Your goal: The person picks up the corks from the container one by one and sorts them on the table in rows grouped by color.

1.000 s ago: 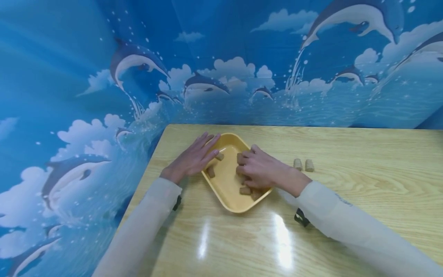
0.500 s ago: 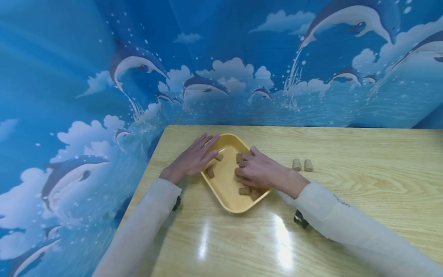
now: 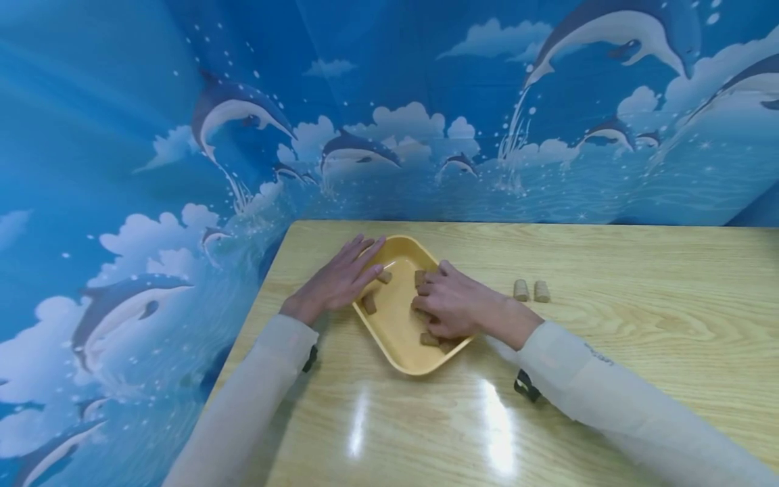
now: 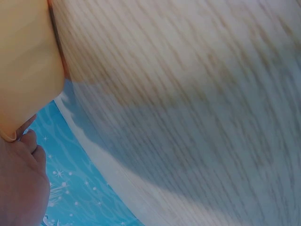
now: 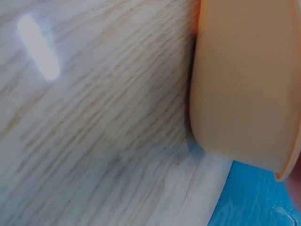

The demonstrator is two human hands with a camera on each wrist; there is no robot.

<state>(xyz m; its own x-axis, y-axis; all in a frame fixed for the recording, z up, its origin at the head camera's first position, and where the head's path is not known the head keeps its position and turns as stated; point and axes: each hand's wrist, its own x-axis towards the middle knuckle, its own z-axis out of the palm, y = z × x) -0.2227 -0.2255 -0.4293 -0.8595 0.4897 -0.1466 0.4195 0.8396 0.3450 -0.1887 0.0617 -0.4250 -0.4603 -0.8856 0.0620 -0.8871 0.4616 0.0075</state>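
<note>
A yellow plastic tray (image 3: 398, 352) stands at an angle on the table, with several brown corks in it. My left hand (image 3: 331, 281) rests on the tray's left rim, fingers extended, thumb reaching over the inside. Close to that thumb lie one cork (image 3: 384, 276) and another cork (image 3: 369, 302). Inside the right half of the tray is my right hand (image 3: 456, 297), its fingers bent downward. One cork (image 3: 420, 278) shows by its fingertips and another cork (image 3: 429, 339) below the thumb side. What lies under its palm is hidden. The wrist views show mainly the tray's outer wall (image 4: 28, 56).
Two corks, a left one (image 3: 521, 290) and a right one (image 3: 541, 291), stand on the wood-grain table (image 3: 639, 318) to the right of the tray. Behind the table hangs a blue dolphin backdrop (image 3: 389, 182). The table's left edge runs close to the left forearm.
My right hand has shifted slightly toward the near side of the tray, now covering more of the corks there. The left hand keeps its place on the rim.
</note>
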